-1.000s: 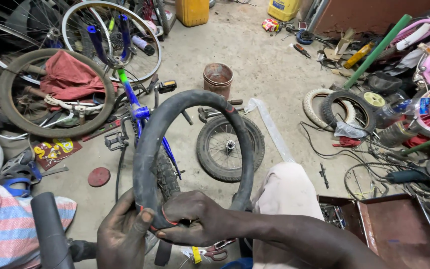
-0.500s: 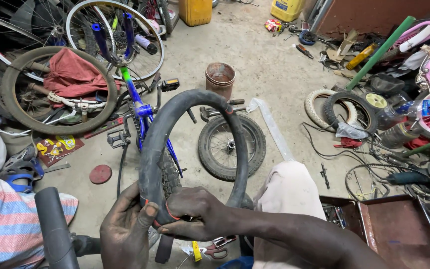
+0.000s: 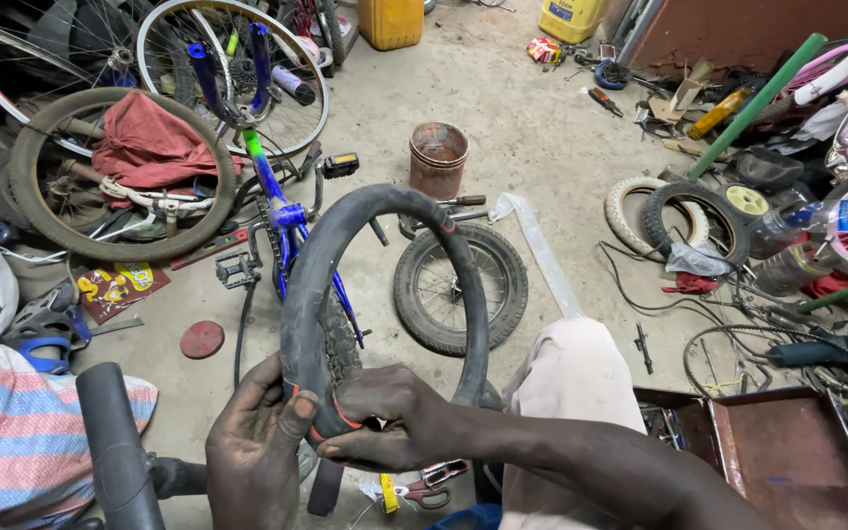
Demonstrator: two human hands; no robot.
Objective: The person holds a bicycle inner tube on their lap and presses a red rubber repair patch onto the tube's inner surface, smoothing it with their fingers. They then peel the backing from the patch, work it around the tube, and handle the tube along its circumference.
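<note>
In the head view, both hands grip a black bicycle inner tube (image 3: pixel 385 211), held up as a loop in front of the person's knees. The left hand (image 3: pixel 252 456) is closed on the bottom of the loop, thumb pressed up against the rubber. The right hand (image 3: pixel 385 417) is wrapped over the same stretch, fingers curled round it where an orange-red band shows.

Compared with a second ago, the hands have drawn closer together and the left thumb has slid up onto the tube, while the loop has tipped slightly left; the grip now looks tighter, as if that one spot is being pinched and examined.

Behind the loop a small blue bicycle frame (image 3: pixel 282 211) lies on the concrete floor (image 3: pixel 522 128), with a small spoked wheel (image 3: pixel 460 288) and a rusty tin (image 3: pixel 439 157) near it.
</note>
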